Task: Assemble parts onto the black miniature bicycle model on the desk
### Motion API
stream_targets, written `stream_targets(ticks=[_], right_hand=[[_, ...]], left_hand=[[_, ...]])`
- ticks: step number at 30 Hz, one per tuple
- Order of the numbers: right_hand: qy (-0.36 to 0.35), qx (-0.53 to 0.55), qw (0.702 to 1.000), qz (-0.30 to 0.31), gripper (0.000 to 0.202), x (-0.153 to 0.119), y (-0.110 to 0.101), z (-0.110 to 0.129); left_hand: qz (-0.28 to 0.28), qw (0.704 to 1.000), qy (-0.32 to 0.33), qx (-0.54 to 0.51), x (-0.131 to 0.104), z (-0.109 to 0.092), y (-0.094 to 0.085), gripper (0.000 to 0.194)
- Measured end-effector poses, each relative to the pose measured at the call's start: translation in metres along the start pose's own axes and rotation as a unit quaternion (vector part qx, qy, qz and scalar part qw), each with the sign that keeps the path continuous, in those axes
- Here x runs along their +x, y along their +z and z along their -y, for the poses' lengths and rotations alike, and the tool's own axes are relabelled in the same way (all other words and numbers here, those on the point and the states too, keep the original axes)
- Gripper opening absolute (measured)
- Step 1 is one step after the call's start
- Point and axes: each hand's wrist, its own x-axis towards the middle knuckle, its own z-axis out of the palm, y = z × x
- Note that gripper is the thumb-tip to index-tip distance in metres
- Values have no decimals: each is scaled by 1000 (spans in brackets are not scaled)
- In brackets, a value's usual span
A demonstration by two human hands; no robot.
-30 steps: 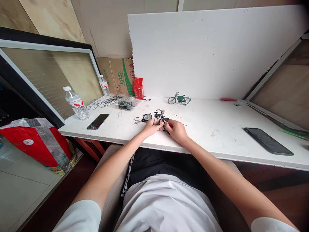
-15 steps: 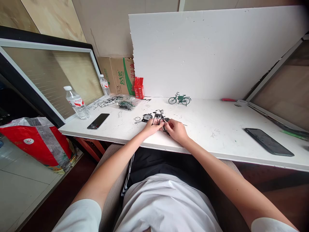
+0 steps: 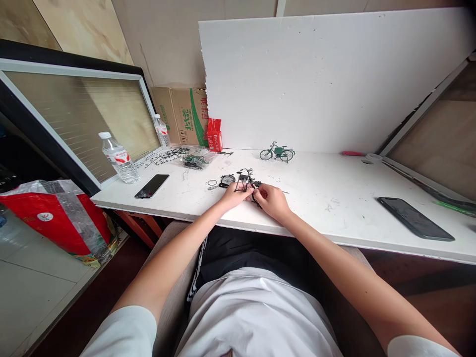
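Observation:
Near the table's front edge, my left hand has its fingers closed on a small black model bicycle, whose seat and handlebars point up. From the right, my right hand pinches the same model close to its front wheel, which is partly hidden by the fingers. Just left of the model lie a loose black wheel and a thin black ring. Farther back stands a finished-looking green model bicycle.
Black part frames and a plastic bag of parts lie at the back left, beside two water bottles, one nearer. A phone lies left, another right. A red box stands behind.

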Motion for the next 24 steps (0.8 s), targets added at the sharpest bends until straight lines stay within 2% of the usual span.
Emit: stream_targets(ticks=[17, 24], right_hand=[[-4, 10, 1000, -7, 30, 0, 1, -1], [-8, 7, 1000, -2, 30, 0, 1, -2]], left_hand=[[-19, 1000, -12, -7, 0, 1, 0, 29], [-5, 1000, -14, -5, -1, -1, 1, 32]])
